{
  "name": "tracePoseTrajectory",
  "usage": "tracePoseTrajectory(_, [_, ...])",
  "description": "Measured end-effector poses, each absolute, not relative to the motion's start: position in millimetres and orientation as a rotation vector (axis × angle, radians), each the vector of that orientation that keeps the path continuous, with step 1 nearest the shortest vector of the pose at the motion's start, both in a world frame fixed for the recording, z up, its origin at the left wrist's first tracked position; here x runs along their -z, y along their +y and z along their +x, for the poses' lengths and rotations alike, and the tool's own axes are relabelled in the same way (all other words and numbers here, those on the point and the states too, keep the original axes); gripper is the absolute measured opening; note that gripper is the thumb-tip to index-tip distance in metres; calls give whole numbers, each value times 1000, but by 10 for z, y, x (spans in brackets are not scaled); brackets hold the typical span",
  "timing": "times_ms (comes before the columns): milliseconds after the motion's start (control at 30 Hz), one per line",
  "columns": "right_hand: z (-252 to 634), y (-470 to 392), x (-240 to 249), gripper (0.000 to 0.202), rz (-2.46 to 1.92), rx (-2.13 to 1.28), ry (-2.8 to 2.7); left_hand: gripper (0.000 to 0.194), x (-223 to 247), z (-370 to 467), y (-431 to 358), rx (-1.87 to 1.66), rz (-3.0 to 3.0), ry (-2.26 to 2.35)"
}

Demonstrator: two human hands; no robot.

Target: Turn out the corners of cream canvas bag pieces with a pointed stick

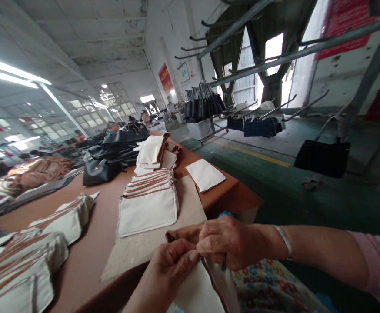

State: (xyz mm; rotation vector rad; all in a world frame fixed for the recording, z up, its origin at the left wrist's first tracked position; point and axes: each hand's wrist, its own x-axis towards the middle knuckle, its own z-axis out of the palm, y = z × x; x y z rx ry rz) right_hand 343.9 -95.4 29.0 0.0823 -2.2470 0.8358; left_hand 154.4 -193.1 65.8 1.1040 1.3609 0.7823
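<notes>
Near the table's front edge, my left hand [173, 263] is closed, thumb and fingers pinching the edge of a cream-white fabric pouch piece [193, 291] with brown trim. My right hand [224, 239] is closed on the same edge, its fingertips touching the left thumb. A small dark pointed tool [223, 262] shows below the right hand; its kind cannot be made out. Brown material [185, 234] sticks out behind the hands. Just beyond lies an overlapping row of similar white pouch pieces [147, 213]. The exact pinch point is hidden by the fingers.
One white piece [205, 174] lies at the right of the brown-covered table [92, 243]. More stacks [20, 269] fill the left. Black bags [101, 169] are piled farther back. A metal rack [258, 67] with hooks and hanging bags stands at the right.
</notes>
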Motion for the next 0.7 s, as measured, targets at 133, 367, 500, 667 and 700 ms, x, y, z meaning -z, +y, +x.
tracePoseTrajectory(133, [3496, -901, -439, 36, -262, -1319, -2099, 39, -709, 1519, -1965, -757, 1204, 1367])
tracePoseTrajectory(367, [3525, -734, -622, 52, -502, -1875, -2334, 42, -772, 1505, -1962, -680, 1371, 1471])
tracePoseTrajectory(500, [3446, -812, -557, 34, -331, -1699, -2331, 42, -804, 1524, -1982, -712, 1458, 1482])
tracePoseTrajectory(667, [3385, -922, -409, 31, -338, -1659, -2203, 42, -675, 1533, -1982, -817, 1295, 1326])
tracePoseTrajectory(700, [3385, -925, -393, 31, -345, -1671, -2176, 42, -644, 1518, -1965, -827, 1277, 1278])
